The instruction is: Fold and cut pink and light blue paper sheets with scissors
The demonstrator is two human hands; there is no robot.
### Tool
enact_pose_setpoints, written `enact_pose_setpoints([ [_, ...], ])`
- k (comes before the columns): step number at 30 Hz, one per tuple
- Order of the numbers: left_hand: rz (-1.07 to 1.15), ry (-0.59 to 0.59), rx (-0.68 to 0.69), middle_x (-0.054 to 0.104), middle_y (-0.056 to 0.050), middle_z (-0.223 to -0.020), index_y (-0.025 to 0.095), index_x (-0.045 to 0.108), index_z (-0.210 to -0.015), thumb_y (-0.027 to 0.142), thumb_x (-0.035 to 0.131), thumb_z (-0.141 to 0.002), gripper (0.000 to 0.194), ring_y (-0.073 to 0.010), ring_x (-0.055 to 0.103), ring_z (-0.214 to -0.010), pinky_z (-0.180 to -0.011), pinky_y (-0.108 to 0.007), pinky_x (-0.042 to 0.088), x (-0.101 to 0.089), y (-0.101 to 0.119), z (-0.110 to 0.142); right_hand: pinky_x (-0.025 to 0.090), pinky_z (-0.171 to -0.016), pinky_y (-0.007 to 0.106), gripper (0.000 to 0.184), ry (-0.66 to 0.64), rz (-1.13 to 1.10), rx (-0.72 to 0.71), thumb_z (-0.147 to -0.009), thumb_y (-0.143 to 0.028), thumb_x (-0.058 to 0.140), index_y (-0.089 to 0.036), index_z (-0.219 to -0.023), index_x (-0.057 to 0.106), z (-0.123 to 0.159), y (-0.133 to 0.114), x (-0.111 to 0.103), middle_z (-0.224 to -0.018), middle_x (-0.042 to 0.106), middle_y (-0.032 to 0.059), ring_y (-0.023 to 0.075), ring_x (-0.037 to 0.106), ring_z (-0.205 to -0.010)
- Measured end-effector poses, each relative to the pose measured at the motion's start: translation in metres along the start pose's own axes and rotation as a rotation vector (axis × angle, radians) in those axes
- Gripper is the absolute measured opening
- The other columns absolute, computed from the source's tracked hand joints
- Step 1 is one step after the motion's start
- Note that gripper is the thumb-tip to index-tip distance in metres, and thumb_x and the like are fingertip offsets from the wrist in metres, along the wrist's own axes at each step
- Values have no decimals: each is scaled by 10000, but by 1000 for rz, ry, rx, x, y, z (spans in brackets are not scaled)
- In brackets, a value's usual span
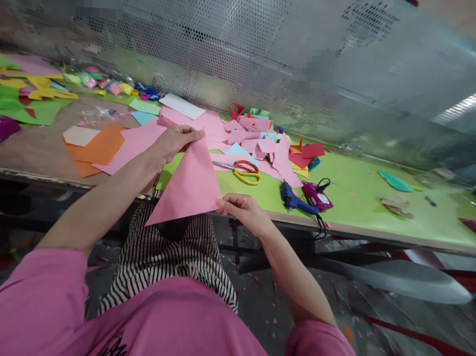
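Note:
A triangular piece of pink paper [191, 183] is stretched between my two hands, in front of the table's edge and over my lap. My left hand [179, 141] pinches its top corner. The lower right corner is pinched by my right hand [240, 209], while the lower left corner hangs free. Just behind the paper lie scissors [247, 173] with one red and one yellow handle loop, their blades pointing left. Larger pink paper sheets [137, 145] rest beyond my left hand.
A blue glue gun [295, 198] and a purple box with a cord [317, 197] lie right of the scissors. Folded pink paper pieces [260, 139] are heaped at the back. Orange paper [98, 148] lies left. A perforated metal panel [238, 44] rises behind the table.

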State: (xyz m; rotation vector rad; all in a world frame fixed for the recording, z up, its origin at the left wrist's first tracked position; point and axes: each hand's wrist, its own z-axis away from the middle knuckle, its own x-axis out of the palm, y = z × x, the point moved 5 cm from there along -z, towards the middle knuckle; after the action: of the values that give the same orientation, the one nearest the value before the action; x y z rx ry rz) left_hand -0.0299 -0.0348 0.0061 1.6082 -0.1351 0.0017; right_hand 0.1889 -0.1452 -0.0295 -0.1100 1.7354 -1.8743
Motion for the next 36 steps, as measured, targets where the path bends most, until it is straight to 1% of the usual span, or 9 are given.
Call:
enact_pose_setpoints([
  [2,7,-19,52,567,54,-594,190,612,-675,537,913,-555,474,-82,503,-562,-570,-220,428,3,4,5,472,-767,310,509,39,67,-20,-816,-703,674,-200,-855,742,-7,-12,-11,-844,715,36,152,617,-780],
  [5,-29,-133,75,548,51,-617,183,624,-680,519,881,-618,427,-73,455,-555,-568,-230,392,15,6,13,482,-801,311,508,272,53,-170,-835,-696,654,-235,-1034,738,-23,-45,-33,-1042,733,54,161,635,-878],
  [8,-107,-213,152,509,47,-618,185,613,-667,523,814,-717,396,-79,416,-559,-562,-247,335,28,11,21,465,-738,286,487,349,66,-287,-817,-689,674,-234,-981,734,-44,-74,-38,-934,705,27,143,598,-819],
  [12,-151,-205,244,406,61,-577,185,583,-618,544,799,-726,433,-80,314,-553,-545,-264,237,40,23,32,353,-581,270,464,361,89,-358,-776,-665,732,-203,-803,711,-61,-92,-33,-672,562,-27,100,445,-616],
  [16,-172,-187,264,382,57,-594,182,563,-598,507,769,-765,419,-87,298,-575,-557,-276,211,44,35,43,278,-531,271,403,416,124,-413,-788,-581,755,-190,-715,687,-62,-96,-33,-598,495,-44,85,362,-558],
  [21,-211,-129,205,432,44,-615,178,629,-654,323,711,-821,236,-88,330,-580,-551,-270,229,42,42,58,334,-552,269,380,496,162,-490,-814,-549,747,-200,-689,666,-55,-101,-41,-626,537,-28,99,423,-594],
  [24,-272,-147,205,461,37,-614,188,620,-644,306,680,-829,228,-93,343,-575,-537,-262,253,40,42,65,369,-578,275,405,546,162,-514,-824,-584,732,-211,-685,652,-50,-102,-49,-645,545,-23,107,446,-611],
  [32,-364,-214,226,531,26,-622,184,632,-620,430,706,-761,292,-107,436,-626,-584,-250,336,27,13,62,373,-551,271,440,640,125,-515,-828,-633,721,-220,-700,638,-37,-89,-89,-643,523,-21,101,470,-597],
  [36,-454,-252,186,616,12,-663,185,696,-687,481,701,-756,305,-114,490,-641,-614,-254,373,10,3,65,348,-517,265,459,672,87,-521,-813,-666,721,-224,-718,643,-32,-79,-115,-618,505,-29,86,447,-554],
])
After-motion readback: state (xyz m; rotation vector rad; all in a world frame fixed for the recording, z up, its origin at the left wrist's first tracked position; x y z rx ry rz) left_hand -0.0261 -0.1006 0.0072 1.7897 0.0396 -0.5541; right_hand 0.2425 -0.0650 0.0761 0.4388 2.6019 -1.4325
